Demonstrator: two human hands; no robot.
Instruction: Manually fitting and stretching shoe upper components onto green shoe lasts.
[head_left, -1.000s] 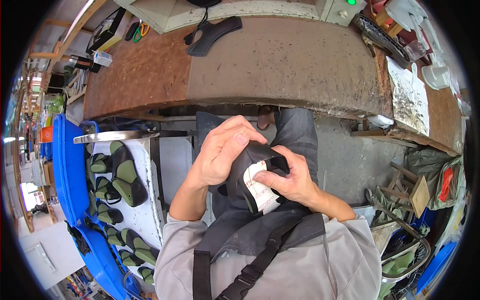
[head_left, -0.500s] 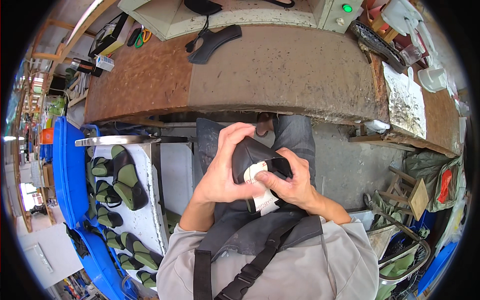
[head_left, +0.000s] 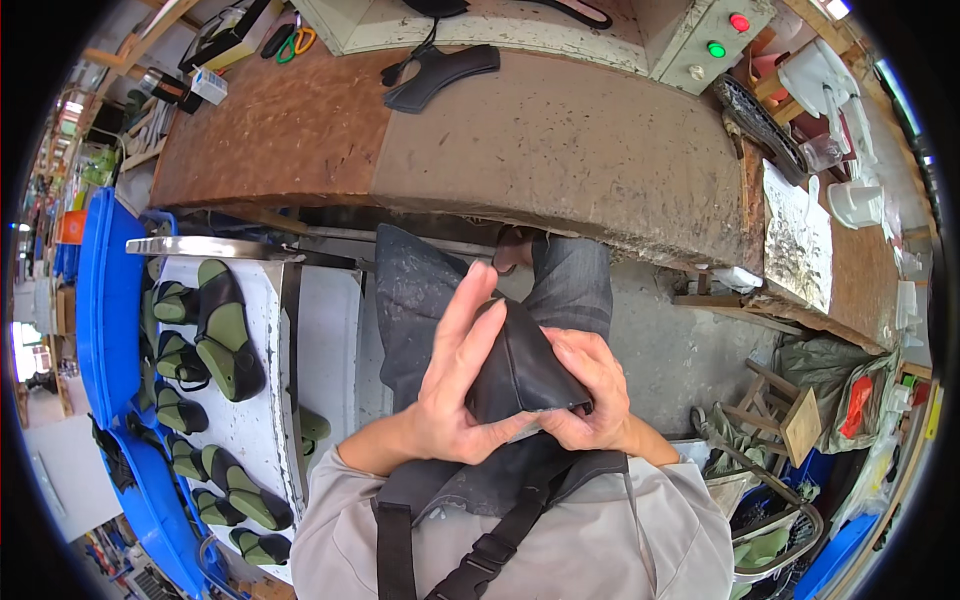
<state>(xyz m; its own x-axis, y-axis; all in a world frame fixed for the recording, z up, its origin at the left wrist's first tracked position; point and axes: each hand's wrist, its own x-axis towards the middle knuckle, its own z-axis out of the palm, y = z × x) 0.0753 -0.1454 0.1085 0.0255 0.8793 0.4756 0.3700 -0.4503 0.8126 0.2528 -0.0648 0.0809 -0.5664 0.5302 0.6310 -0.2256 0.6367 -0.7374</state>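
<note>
Over my lap, a dark leather shoe upper [head_left: 517,365] with a seam down its middle is held between both hands. My left hand [head_left: 452,395] grips its left side, the thumb along the lower edge and two fingers stretched upward. On the other side my right hand [head_left: 590,385] is closed round the edge, fingers bent and thumb near the lower rim. Only a sliver of pale lining shows below the upper; its inside is turned away. A grey apron [head_left: 450,490] lies under the hands.
A worn brown workbench [head_left: 560,140] spans ahead, with a curved dark leather piece [head_left: 450,78] on it. At left, several green-soled black shoes [head_left: 225,340] sit on a white rack [head_left: 262,440] beside a blue bin [head_left: 108,300]. A small wooden stool [head_left: 795,425] stands right.
The shoe upper has been tilted, so its outer seam now faces up and the white printed lining is mostly hidden. Both hands shifted with it; the whole view has moved slightly.
</note>
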